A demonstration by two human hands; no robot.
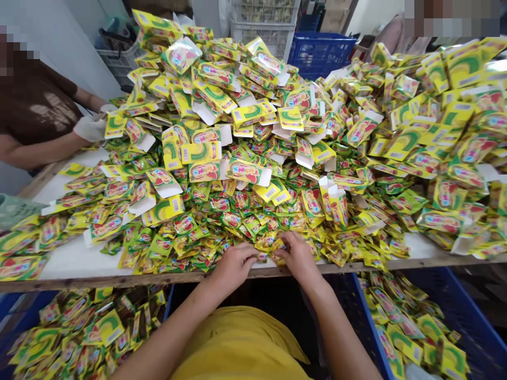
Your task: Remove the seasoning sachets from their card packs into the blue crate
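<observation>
My left hand [236, 262] is at the table's front edge, fingers curled and thumb near the fingertips. Whatever it pinches, if anything, is hidden. Beside it my right hand [298, 258] closes its thumb and fingers on a small yellow packet [279, 246]. In front of both hands lies a heap of small green and yellow foil packets [241, 224]. Printed cardboard boxes [247, 172], yellow and green with red fruit pictures, are piled on top, several with white end flaps standing out.
Blue crates with filled boxes stand below the table edge, on the left [99, 327] and right [420, 338]. Another person's gloved hand [90, 128] touches the pile at left. A blue crate [320, 53] and white crates [263, 31] stand behind.
</observation>
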